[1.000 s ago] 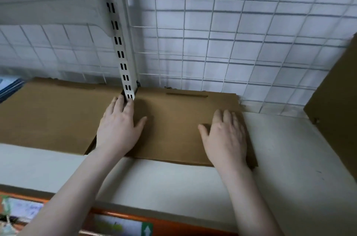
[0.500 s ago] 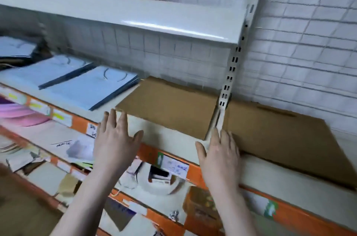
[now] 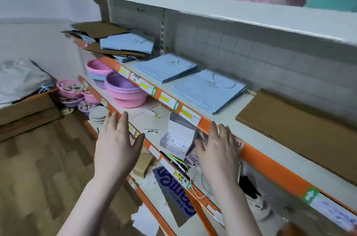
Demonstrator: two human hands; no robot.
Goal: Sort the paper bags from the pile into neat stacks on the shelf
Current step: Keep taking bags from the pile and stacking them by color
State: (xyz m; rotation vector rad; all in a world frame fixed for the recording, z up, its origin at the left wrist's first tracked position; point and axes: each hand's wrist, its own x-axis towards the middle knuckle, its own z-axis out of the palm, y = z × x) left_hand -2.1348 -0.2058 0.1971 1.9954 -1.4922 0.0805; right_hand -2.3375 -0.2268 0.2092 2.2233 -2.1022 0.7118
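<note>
pile of paper bags [image 3: 116,44] | on shelf [image 3: 228,119], far up-left of both hands | left hand [image 3: 117,146] nearer, fingers spread, empty | right hand [image 3: 218,148] flat, empty | long axis runs along shelf

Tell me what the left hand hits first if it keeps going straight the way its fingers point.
Probably the orange front edge of the lower shelf, just past the left hand's fingertips; depth is hard to judge.

Lower shelf: I see stacked pink and purple bowls [image 3: 123,90].
Floor, left: cardboard box [image 3: 25,108] under grey plastic sheet [image 3: 19,79].
</note>
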